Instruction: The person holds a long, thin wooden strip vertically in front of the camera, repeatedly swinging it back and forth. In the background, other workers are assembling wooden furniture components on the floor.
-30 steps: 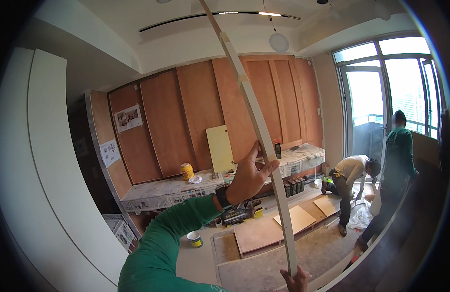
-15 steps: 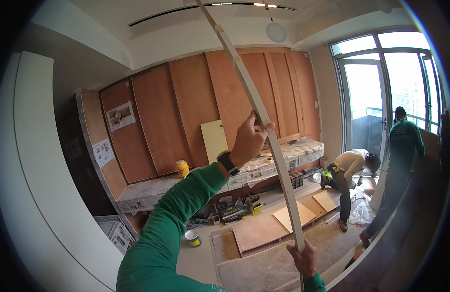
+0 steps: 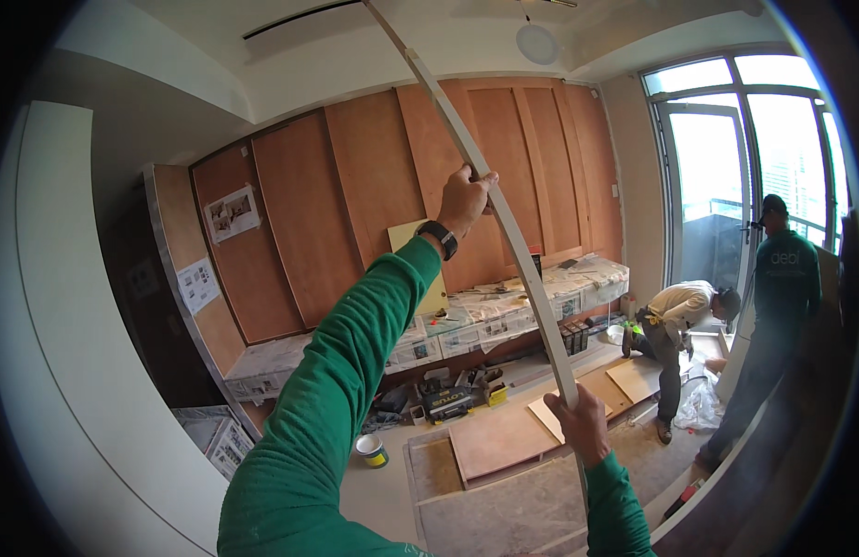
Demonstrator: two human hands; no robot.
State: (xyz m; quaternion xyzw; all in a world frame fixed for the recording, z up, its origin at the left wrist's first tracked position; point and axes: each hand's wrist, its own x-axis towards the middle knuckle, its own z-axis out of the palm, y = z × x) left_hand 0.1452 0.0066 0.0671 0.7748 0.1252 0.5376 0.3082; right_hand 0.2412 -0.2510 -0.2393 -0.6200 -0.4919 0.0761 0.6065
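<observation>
A long, narrow pale strip of wood (image 3: 525,258) rises at a slant from the lower middle towards the ceiling, leaning left at its top. My left hand (image 3: 465,202), with a dark watch at the wrist, is raised and closed round the strip's upper part. Lower down, my right hand (image 3: 585,425) grips the same strip, fingers wrapped round it. A joint or step shows in the strip near its top. Below my right hand, its bottom end is hard to make out.
A covered low ledge (image 3: 504,320) runs along the brown panelled wall (image 3: 374,176). Boards (image 3: 494,441), a toolbox (image 3: 445,401) and a paint can (image 3: 371,451) lie on the floor. At right, one person (image 3: 676,320) bends over and another (image 3: 784,278) stands. White panels (image 3: 58,278) border the left.
Both my hands are higher in view, still on the strip. My left arm has stretched upward and now hides the yellow tub on the ledge. The standing person is more upright, head turned left.
</observation>
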